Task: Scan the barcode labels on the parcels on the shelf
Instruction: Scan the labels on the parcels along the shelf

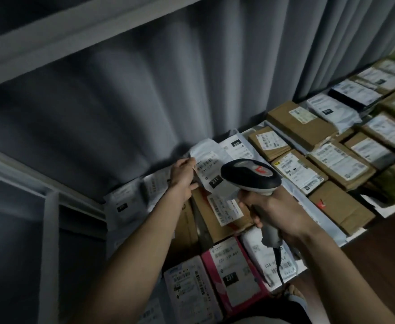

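Note:
My left hand (183, 177) grips a white poly-bag parcel (209, 157) near the back of the shelf and tilts it up, so its barcode label (209, 174) faces me. My right hand (274, 212) grips the handle of a grey and black barcode scanner (250, 175). The scanner's head hovers just right of that label and points toward it. A black cable (278, 263) hangs from the handle. Many labelled parcels lie flat on the shelf, among them a pink one (232, 279) and a brown one (222, 215) under the lifted bag.
Brown cardboard parcels (301, 123) and white bags run in rows to the right along the shelf. A grey corrugated wall (145, 90) stands behind. A white shelf upright (49, 253) is at the left and an upper shelf beam (75, 26) overhead. Wooden floor (378, 242) shows at right.

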